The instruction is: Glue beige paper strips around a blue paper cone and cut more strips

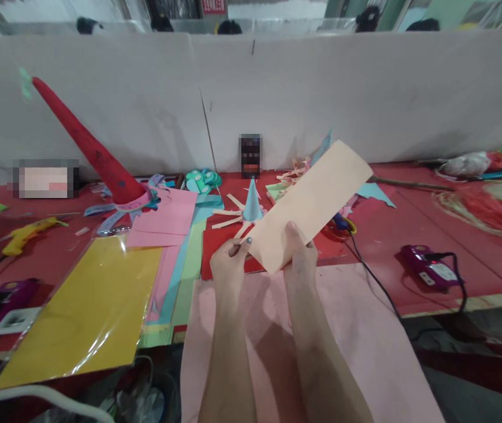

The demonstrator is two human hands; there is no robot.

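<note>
The left hand (228,257) and right hand (303,254) pinch a smooth, pale-peach rectangular paper strip (315,202) between thumbs and fingers. Slightly curled, it slants over the flat red table (387,235) near a pointed light-blue paper cone (252,202).

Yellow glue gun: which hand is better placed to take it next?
Probably the left hand: it is nearer the yellow glue gun, and the right hand also grips the beige paper.
</note>
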